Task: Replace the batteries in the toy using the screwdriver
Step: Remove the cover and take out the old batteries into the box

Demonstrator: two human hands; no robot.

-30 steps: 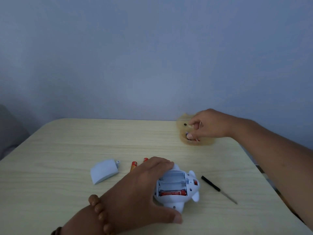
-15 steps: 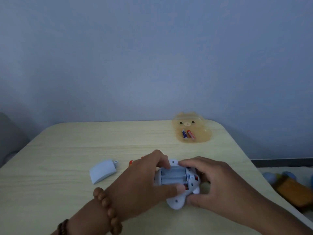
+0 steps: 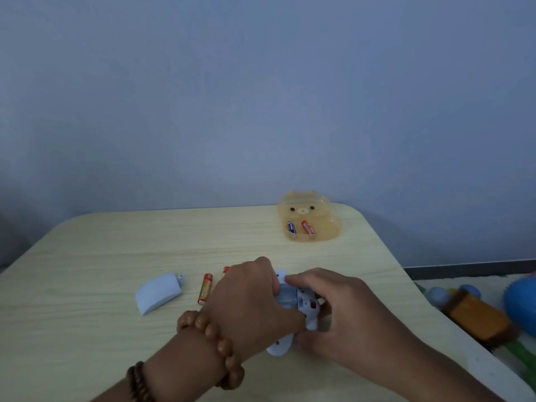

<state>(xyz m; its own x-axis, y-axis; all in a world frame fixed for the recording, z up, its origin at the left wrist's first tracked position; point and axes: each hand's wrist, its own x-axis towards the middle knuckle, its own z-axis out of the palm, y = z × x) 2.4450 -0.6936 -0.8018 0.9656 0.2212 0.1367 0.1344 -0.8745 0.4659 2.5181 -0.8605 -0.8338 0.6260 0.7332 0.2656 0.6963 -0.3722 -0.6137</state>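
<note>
Toy (image 3: 305,303) between left hand (image 3: 246,300) and right hand (image 3: 348,311)

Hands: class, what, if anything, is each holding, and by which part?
Both hold the toy. The left hand grips its left side; the right hand grips its right side.

The table (image 3: 87,256) has a pale wood-grain top, smooth and matt. The toy (image 3: 290,297) at lower centre and the loose cover (image 3: 158,294) left of it are smooth white plastic. The bear-shaped tray (image 3: 330,227) further back is translucent amber plastic, slightly glossy. The bead bracelet (image 3: 214,335) looks like polished wood.
</note>
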